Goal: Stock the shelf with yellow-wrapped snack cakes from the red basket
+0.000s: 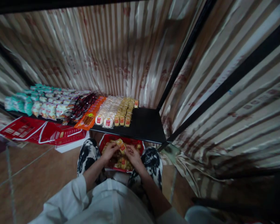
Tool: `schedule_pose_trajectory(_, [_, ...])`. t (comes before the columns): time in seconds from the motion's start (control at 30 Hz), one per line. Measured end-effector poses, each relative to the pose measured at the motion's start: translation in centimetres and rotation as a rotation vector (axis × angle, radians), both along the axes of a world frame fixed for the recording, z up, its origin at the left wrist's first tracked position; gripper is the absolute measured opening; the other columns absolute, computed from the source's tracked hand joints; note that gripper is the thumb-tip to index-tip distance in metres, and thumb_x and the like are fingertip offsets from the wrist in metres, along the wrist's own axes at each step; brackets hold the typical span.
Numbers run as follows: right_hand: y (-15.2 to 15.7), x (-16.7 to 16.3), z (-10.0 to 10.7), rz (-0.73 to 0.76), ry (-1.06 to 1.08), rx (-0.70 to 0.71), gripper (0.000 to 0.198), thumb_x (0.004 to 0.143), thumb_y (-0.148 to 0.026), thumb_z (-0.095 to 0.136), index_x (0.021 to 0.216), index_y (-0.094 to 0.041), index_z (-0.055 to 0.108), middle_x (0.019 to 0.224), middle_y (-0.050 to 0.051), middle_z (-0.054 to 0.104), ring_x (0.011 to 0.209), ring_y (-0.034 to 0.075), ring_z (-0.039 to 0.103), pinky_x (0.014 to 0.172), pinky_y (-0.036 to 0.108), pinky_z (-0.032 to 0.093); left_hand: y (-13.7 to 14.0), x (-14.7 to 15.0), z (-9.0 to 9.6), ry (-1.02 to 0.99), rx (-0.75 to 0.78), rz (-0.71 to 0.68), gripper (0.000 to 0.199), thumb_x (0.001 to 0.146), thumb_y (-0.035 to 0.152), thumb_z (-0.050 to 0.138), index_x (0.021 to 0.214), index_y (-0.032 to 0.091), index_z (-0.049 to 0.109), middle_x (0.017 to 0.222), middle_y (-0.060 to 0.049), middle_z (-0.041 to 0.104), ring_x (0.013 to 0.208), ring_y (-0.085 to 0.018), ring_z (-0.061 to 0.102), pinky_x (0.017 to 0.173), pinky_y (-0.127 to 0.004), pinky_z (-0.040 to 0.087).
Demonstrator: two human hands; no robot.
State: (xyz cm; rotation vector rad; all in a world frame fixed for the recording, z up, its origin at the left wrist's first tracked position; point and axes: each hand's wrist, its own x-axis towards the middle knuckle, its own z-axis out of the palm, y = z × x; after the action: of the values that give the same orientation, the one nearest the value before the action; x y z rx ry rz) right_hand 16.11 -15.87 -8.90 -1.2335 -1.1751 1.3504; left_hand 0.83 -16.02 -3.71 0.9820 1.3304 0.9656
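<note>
Left hand (111, 151) and right hand (132, 154) pinch a yellow packet (121, 146) over the red basket (107, 137), where light edge grips best spare the wrapper!

Striped, wrinkled sheeting (121, 53) with reddish print lines the rear and right sides. A low black shelf (149, 124) spans the rear side. Dark frame posts (179, 68) stand at the right, and a dark horizontal bar (48, 7) crosses the top. The floor (44, 177) consists of brown tiles with pale joints (10, 174). Lighting is dim; the lower right corner lies in shadow.
</note>
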Motion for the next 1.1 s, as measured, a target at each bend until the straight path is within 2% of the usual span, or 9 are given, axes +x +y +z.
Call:
schedule_pose_trajectory(0.17, [-1.1,-0.5,-0.8,0.010,-0.064,0.024,0.042,0.064,-0.052,0.067,0.091,-0.019,0.068,0.077,0.004,0.067,0.069,0.018,0.063,0.065,0.030,0.052,-0.7,-0.2,-0.7,0.130,0.043,-0.037,0.041,0.060,0.057,0.064,0.065,0.017,0.058,0.060,0.002,0.055,0.061,-0.014,0.052,0.060,-0.025,0.039])
schedule_pose_trajectory(0.27, [-1.4,-0.3,-1.1,0.016,-0.101,0.062,0.039,0.065,-0.048,0.067,0.090,-0.019,0.070,0.083,0.006,0.069,0.072,0.019,0.063,0.066,0.031,0.053,-1.0,-0.5,-0.6,0.268,0.083,-0.062,0.034,0.064,0.051,0.063,0.067,0.018,0.062,0.065,0.000,0.061,0.070,-0.017,0.056,0.064,-0.026,0.041])
schedule_pose_trajectory(0.4, [-1.4,0.1,-1.2,-0.010,-0.150,0.107,0.045,0.064,-0.044,0.069,0.101,-0.019,0.070,0.088,0.007,0.070,0.074,0.020,0.064,0.066,0.032,0.053,-1.2,-0.5,-0.9,0.385,0.102,-0.110,0.029,0.070,0.045,0.057,0.074,0.017,0.065,0.071,-0.002,0.065,0.075,-0.019,0.058,0.067,-0.027,0.044])
schedule_pose_trajectory(0.6, [-0.3,1.2,-0.1,-0.017,-0.172,0.043,0.043,0.066,-0.046,0.068,0.100,-0.019,0.069,0.078,0.005,0.071,0.066,0.019,0.064,0.064,0.033,0.053,0.9,1.0,-1.4,0.412,0.192,-0.139,0.038,0.076,0.045,0.050,0.091,0.015,0.066,0.084,-0.006,0.068,0.078,-0.019,0.060,0.072,-0.028,0.046])
schedule_pose_trajectory(0.73, [1.8,2.7,1.6,-0.027,-0.075,0.063,0.041,0.070,-0.047,0.066,0.100,-0.019,0.066,0.088,0.007,0.072,0.074,0.020,0.066,0.069,0.032,0.054,3.8,3.4,0.1,0.400,0.218,-0.149,0.034,0.077,0.041,0.052,0.096,0.016,0.065,0.090,-0.007,0.068,0.084,-0.019,0.061,0.077,-0.028,0.046])
schedule_pose_trajectory(0.87, [4.8,4.8,3.0,-0.160,-0.018,0.051,0.040,0.069,-0.047,0.067,0.098,-0.020,0.064,0.088,0.008,0.072,0.080,0.022,0.067,0.074,0.035,0.054,6.8,6.8,1.6,0.353,0.214,-0.103,0.031,0.078,0.032,0.051,0.103,0.017,0.062,0.096,-0.008,0.068,0.083,-0.019,0.061,0.080,-0.029,0.047])
schedule_pose_trajectory(0.97, [7.6,6.5,3.5,-0.268,-0.061,0.065,0.038,0.068,-0.045,0.067,0.096,-0.020,0.064,0.086,0.007,0.072,0.079,0.023,0.067,0.074,0.036,0.054,9.0,9.5,2.3,0.282,0.191,-0.071,0.039,0.081,0.028,0.048,0.117,0.015,0.055,0.107,-0.011,0.065,0.081,-0.018,0.062,0.081,-0.030,0.047])
schedule_pose_trajectory(1.1, [12.5,8.3,3.6,-0.352,-0.164,0.116,0.033,0.067,-0.042,0.064,0.093,-0.021,0.064,0.084,0.006,0.071,0.078,0.022,0.066,0.075,0.036,0.053,12.0,12.5,3.3,0.282,0.216,-0.027,0.041,0.083,0.024,0.046,0.121,0.013,0.052,0.120,-0.014,0.060,0.101,-0.021,0.060,0.095,-0.033,0.042])
